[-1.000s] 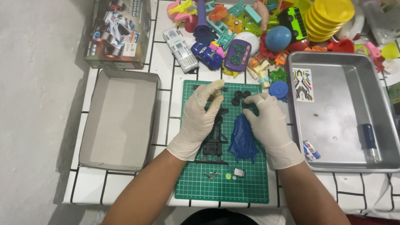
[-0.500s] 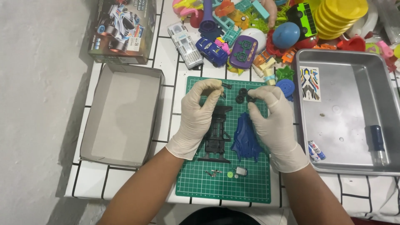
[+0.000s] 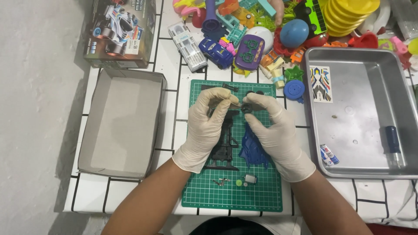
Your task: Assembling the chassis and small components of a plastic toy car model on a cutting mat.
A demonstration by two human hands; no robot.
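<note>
**Both hands pinch small parts over the green mat**

Your left hand [image 3: 209,126] and right hand [image 3: 272,130], both in pale gloves, meet above the upper half of the green mat [image 3: 200,196]. Your left thumb and forefinger are pressed together on a thin small piece that is too small to tell. Your right fingertips pinch a small black wheel [image 3: 246,107], held just beside the left fingertips, near the mat's top middle.

Under your left palm, on the mat, lies the black chassis [image 3: 224,150]. Touching its right side, under your right palm, lies the blue body shell [image 3: 252,150]. Near the mat's lower edge sit a few tiny parts: metal bits, a green gear [image 3: 239,182] and a small silver motor [image 3: 250,179].

Left of the mat stands an open, grey cardboard box [image 3: 122,124], with the printed kit box [image 3: 119,32] beyond it. Right of the mat is a metal tray [image 3: 394,58] that holds a sticker sheet [image 3: 321,84], a blue-handled screwdriver [image 3: 392,141] and a small tube [image 3: 328,154]. Above the mat, a heap of coloured toys [image 3: 270,30] fills the tabletop [image 3: 167,56].
</note>
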